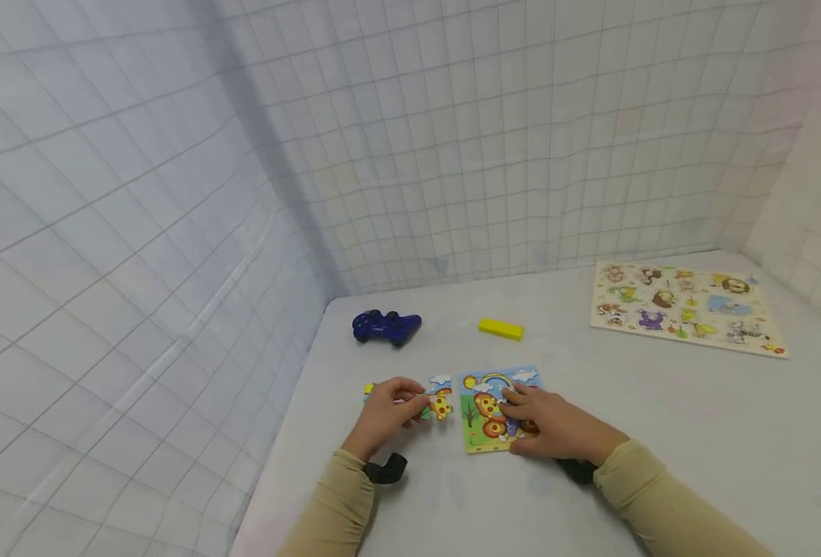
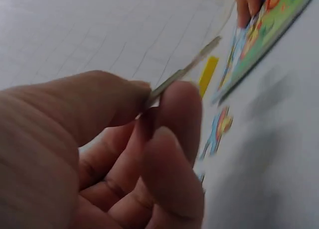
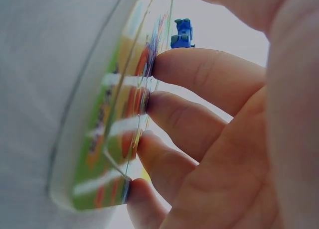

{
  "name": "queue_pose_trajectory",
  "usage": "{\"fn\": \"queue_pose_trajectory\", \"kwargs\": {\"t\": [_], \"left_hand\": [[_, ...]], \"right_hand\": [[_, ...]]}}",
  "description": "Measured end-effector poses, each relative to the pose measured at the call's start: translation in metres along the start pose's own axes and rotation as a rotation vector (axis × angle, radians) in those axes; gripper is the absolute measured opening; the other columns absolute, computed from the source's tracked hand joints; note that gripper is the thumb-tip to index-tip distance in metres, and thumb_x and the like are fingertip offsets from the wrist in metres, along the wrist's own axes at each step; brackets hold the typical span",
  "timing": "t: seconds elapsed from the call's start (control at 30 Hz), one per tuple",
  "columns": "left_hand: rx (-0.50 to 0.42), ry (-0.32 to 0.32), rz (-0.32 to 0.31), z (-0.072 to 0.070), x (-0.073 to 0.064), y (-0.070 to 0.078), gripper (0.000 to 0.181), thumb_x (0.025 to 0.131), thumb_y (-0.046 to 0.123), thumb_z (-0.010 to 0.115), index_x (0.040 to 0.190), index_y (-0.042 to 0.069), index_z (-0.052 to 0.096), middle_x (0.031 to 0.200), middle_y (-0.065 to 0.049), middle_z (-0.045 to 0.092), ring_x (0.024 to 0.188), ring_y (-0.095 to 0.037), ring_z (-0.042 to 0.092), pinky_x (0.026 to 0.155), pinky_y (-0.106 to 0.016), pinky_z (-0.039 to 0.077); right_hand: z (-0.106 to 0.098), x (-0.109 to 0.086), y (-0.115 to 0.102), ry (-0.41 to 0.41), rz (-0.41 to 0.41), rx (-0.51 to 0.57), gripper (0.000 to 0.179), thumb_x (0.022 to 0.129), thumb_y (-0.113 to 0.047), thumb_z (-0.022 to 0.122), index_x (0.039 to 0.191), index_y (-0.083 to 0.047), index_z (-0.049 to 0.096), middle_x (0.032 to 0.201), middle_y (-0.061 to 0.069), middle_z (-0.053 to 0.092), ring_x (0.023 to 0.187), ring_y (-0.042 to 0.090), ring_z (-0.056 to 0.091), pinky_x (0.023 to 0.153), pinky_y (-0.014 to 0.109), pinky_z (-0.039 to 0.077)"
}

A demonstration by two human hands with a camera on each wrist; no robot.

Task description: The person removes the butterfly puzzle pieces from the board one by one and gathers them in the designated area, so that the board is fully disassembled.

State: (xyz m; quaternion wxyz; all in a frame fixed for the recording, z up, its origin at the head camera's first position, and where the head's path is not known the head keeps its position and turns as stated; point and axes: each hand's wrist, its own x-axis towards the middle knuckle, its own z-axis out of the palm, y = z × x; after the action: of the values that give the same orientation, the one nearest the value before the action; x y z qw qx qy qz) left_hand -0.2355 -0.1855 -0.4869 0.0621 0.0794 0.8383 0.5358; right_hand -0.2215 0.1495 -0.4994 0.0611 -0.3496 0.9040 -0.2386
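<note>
Between the thumb and index finger of my left hand (image 1: 385,414) is a thin jigsaw piece (image 1: 441,404), yellow with red spots. The left wrist view shows this piece (image 2: 182,71) nearly edge-on, raised off the table. Other loose jigsaw pieces (image 2: 218,129) lie beneath and behind that hand, partly hidden. Just right of them is a square picture puzzle board (image 1: 476,439) with a sun, a rainbow and a butterfly-like figure. My right hand (image 1: 556,425) rests its spread fingertips on the board's right part, covering some of the picture.
A blue game controller (image 1: 386,328) lies at the back left of the white table (image 1: 452,510). Right of it is a yellow block (image 1: 501,329). A wooden animal puzzle board (image 1: 689,309) is at the back right. Grid-patterned cloth walls (image 1: 466,155) surround the table.
</note>
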Motion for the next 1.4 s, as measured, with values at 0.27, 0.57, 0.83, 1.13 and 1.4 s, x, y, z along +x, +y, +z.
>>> {"fn": "queue_pose_trajectory", "kwargs": {"t": [0.27,0.57,0.83,1.13,1.4], "left_hand": [[0.140,0.159,-0.159,-0.067,-0.024,-0.035,0.022,0.093,0.022,0.077,0.108,0.007,0.071,0.086,-0.003,0.073,0.070,-0.016,0.071,0.058,-0.029,0.051],[0.226,0.159,-0.194,-0.073,-0.027,-0.036,0.034,0.090,0.025,0.081,0.113,0.004,0.068,0.089,-0.005,0.072,0.070,-0.016,0.070,0.061,-0.031,0.054],[0.348,0.188,-0.197,-0.072,-0.029,-0.031,0.030,0.089,0.024,0.081,0.109,0.006,0.068,0.088,-0.003,0.071,0.070,-0.014,0.066,0.065,-0.030,0.052],[0.423,0.197,-0.170,-0.071,-0.028,-0.032,0.032,0.089,0.027,0.081,0.108,0.006,0.067,0.088,-0.003,0.067,0.072,-0.014,0.062,0.067,-0.032,0.048],[0.460,0.182,-0.196,-0.068,-0.028,-0.033,0.033,0.090,0.030,0.080,0.110,0.008,0.067,0.093,-0.004,0.067,0.078,-0.016,0.061,0.070,-0.033,0.050]], "right_hand": [[-0.003,0.001,-0.002,0.002,-0.010,-0.001,0.065,0.093,-0.041,0.075,0.145,-0.005,0.058,0.160,0.017,0.043,0.150,0.045,0.033,0.116,0.063,0.032],[-0.001,-0.001,0.000,-0.015,0.012,0.019,0.068,0.093,-0.044,0.075,0.147,-0.006,0.057,0.161,0.015,0.042,0.151,0.044,0.032,0.116,0.063,0.032],[-0.003,-0.001,0.000,-0.017,0.017,0.017,0.068,0.093,-0.045,0.075,0.147,-0.007,0.056,0.161,0.015,0.041,0.151,0.044,0.032,0.115,0.064,0.032],[-0.002,0.001,0.004,-0.009,0.009,0.001,0.068,0.093,-0.045,0.075,0.147,-0.008,0.057,0.161,0.015,0.042,0.151,0.044,0.032,0.116,0.062,0.033],[-0.002,-0.001,0.002,-0.014,0.021,0.030,0.068,0.093,-0.045,0.075,0.147,-0.008,0.057,0.161,0.014,0.042,0.151,0.044,0.032,0.115,0.064,0.033]]}}
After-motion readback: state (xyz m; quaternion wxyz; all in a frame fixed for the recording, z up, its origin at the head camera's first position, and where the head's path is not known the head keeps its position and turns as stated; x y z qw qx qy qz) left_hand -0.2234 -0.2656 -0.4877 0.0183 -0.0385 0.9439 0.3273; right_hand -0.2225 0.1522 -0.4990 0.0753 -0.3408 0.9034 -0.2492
